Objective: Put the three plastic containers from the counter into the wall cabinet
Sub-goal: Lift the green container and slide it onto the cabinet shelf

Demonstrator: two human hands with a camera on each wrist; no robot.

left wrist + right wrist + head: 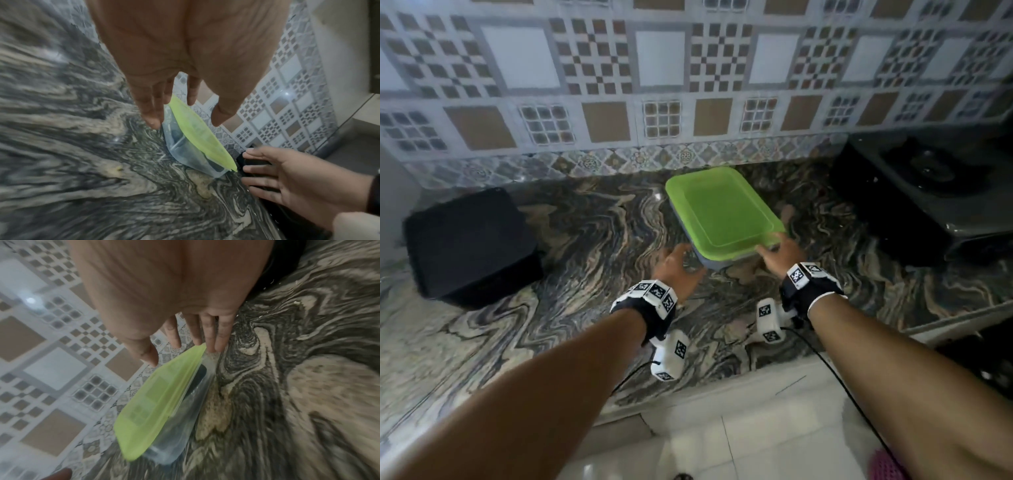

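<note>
One rectangular clear plastic container point(722, 209) with a lime-green lid stands on the marbled counter point(585, 274), close to the tiled wall. My left hand point(681, 260) hovers at its near left corner with straight, spread fingers, touching or almost touching the side. My right hand point(779, 248) is at the near right corner, with the thumb over the lid's edge and the fingers straight. In the left wrist view the left hand point(185, 121) spans the container point(197, 133), with the right hand point(287, 178) beside it. The right wrist view shows the right hand point(183, 355) at the lid's corner point(152, 402).
A black box point(469, 243) sits on the counter at the left. A dark gas stove point(928, 192) stands at the right, near the container. The patterned tile wall point(688, 102) rises behind. The counter's front edge point(722, 383) runs below my wrists, above a white floor.
</note>
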